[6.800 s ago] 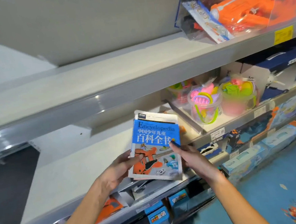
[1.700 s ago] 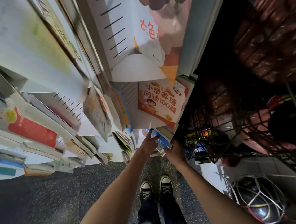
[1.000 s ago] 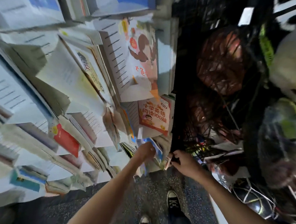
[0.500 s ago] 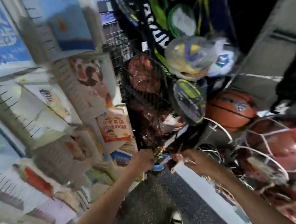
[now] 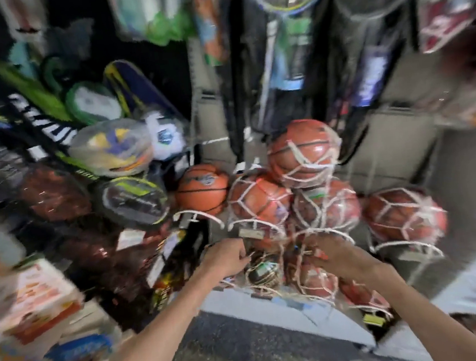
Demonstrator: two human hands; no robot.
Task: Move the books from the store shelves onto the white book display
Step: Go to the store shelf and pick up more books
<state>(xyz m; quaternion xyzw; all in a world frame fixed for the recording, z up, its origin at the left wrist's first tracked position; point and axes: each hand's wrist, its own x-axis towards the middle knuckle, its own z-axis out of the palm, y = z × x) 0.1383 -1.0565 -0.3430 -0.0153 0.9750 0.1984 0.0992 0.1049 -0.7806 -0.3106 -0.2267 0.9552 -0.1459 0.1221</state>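
Observation:
The view is blurred by motion. The white book display shows only at the far left edge, with an orange and white book [image 5: 38, 292] and a blue book [image 5: 78, 350] on it. My left hand [image 5: 227, 258] hangs in front of the netted basketballs [image 5: 262, 204], fingers loosely curled, nothing in it. My right hand [image 5: 337, 255] is beside it to the right, fingers relaxed and spread, also holding nothing. Both hands are away from the books.
Several basketballs in white nets [image 5: 403, 216] pile up ahead on a low grey shelf [image 5: 271, 302]. Racket bags [image 5: 277, 60] hang above. A black wire bin of balls [image 5: 54, 192] stands at the left. Dark floor [image 5: 247, 351] lies below.
The blue book went from my hands into the display's low right corner. The view has swung right, from the display to the ball rack, and both hands came away from the books.

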